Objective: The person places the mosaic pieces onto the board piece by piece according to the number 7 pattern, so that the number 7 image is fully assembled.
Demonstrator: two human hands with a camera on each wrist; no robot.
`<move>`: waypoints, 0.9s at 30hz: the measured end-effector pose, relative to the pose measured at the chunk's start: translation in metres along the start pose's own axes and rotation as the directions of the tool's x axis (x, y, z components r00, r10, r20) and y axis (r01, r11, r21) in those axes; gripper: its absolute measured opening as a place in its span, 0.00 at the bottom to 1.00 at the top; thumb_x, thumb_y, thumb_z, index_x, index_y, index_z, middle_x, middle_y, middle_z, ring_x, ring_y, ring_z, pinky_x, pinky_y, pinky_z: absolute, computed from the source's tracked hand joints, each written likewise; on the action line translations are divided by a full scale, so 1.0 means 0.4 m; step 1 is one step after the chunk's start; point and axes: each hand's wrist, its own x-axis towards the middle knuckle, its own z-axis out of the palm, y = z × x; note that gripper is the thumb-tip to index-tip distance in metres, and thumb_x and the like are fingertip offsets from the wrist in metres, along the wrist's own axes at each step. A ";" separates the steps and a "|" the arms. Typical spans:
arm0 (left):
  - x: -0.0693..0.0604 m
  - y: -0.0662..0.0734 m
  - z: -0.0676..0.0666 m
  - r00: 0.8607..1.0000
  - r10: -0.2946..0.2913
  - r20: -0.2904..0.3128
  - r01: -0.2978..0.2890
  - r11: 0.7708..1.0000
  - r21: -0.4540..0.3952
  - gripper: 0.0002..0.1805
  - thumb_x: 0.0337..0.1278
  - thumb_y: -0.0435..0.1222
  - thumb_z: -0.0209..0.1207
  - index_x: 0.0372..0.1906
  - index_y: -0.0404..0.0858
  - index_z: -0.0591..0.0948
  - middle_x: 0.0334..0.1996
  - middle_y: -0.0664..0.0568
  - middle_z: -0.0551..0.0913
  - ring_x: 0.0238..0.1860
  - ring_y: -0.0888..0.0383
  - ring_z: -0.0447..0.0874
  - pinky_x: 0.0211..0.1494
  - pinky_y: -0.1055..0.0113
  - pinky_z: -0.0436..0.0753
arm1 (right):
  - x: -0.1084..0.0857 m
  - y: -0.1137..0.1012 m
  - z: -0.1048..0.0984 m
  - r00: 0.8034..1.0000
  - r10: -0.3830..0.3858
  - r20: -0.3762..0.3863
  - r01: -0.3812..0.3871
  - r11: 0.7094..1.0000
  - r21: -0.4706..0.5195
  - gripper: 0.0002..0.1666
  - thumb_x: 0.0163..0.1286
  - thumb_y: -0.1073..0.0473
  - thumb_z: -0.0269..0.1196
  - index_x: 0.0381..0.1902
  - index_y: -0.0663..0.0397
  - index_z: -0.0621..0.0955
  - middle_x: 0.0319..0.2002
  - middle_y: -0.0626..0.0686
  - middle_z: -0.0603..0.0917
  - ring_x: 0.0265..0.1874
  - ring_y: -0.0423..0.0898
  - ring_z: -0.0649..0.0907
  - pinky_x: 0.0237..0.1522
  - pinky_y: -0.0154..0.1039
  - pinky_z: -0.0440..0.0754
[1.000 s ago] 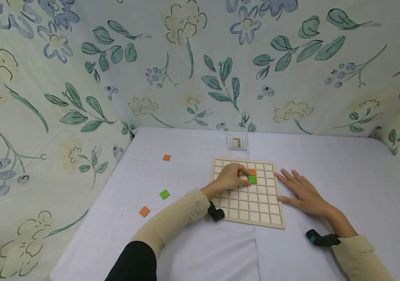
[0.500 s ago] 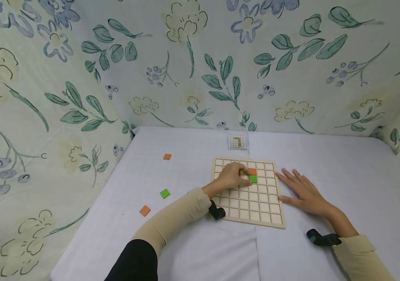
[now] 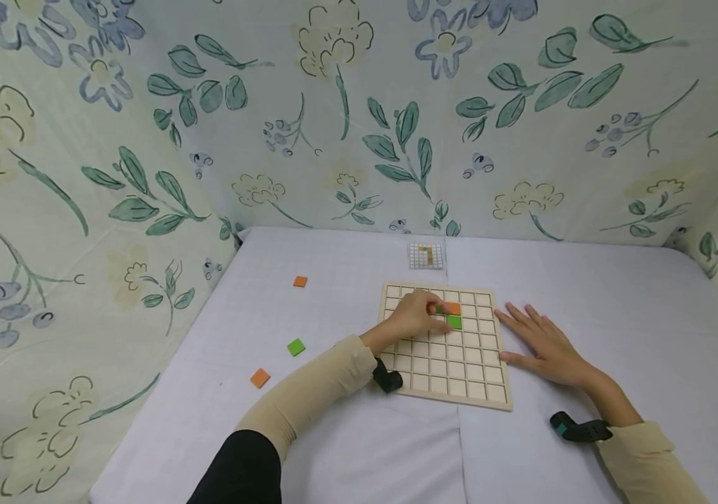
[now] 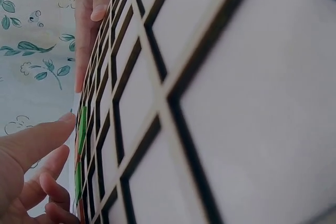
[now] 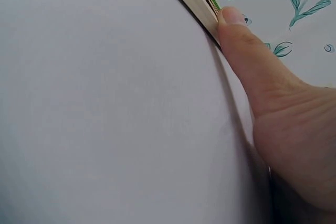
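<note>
My left hand (image 3: 418, 316) reaches over the wooden grid board (image 3: 499, 406), thumb and index finger spread at the inlaid tiles. An orange tile (image 3: 453, 308) lies just beyond a green tile (image 3: 454, 323); another green tile (image 3: 439, 309) is partly covered by the fingers. In the left wrist view, the left hand (image 4: 37, 140) has its thumb near one green tile (image 4: 82, 124) and its other fingers somewhat bent beside a second. My right hand (image 3: 544, 350) lies spread, touching the board's right edge; in the right wrist view its thumb (image 5: 247, 51) rests against that edge.
A small pattern card (image 3: 425, 256) lies behind the board. To the left on the white cloth are an orange tile (image 3: 300, 281), a green tile (image 3: 295, 347) and another orange tile (image 3: 260, 379). A floral curtain (image 3: 333, 140) hangs behind the table.
</note>
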 end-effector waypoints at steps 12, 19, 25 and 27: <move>-0.021 0.017 -0.093 0.992 0.126 0.029 -0.122 0.984 -0.127 0.17 0.56 0.38 0.72 0.50 0.37 0.87 0.35 0.47 0.74 0.23 0.62 0.60 0.27 0.71 0.64 | 0.000 -0.002 0.000 1.000 0.001 -0.002 -0.001 1.000 0.001 0.47 0.68 0.46 0.66 0.78 0.52 0.60 0.76 0.68 0.53 0.73 0.72 0.46 0.68 0.69 0.37; -0.068 0.031 -0.178 0.989 0.148 -0.003 -0.148 0.982 -0.114 0.17 0.57 0.41 0.71 0.49 0.40 0.87 0.33 0.47 0.72 0.30 0.60 0.61 0.33 0.69 0.63 | 0.000 -0.002 0.000 1.000 0.001 -0.003 -0.001 1.000 0.001 0.47 0.68 0.46 0.66 0.78 0.50 0.60 0.76 0.68 0.53 0.74 0.72 0.46 0.68 0.69 0.37; -0.120 0.017 -0.247 0.989 0.145 -0.035 -0.148 0.983 -0.112 0.16 0.57 0.43 0.71 0.49 0.43 0.87 0.34 0.50 0.73 0.32 0.58 0.63 0.33 0.67 0.63 | 0.000 0.003 0.004 1.000 -0.003 -0.006 0.003 1.000 -0.002 0.47 0.68 0.46 0.66 0.78 0.50 0.60 0.76 0.68 0.53 0.74 0.72 0.46 0.68 0.69 0.37; -0.142 0.006 -0.268 0.990 0.132 -0.046 -0.136 0.985 -0.107 0.16 0.57 0.43 0.71 0.49 0.43 0.87 0.36 0.48 0.73 0.34 0.58 0.63 0.34 0.66 0.63 | 0.001 0.006 0.007 1.000 -0.008 -0.008 0.008 1.000 -0.006 0.47 0.68 0.46 0.66 0.78 0.51 0.60 0.76 0.68 0.53 0.74 0.71 0.46 0.68 0.69 0.37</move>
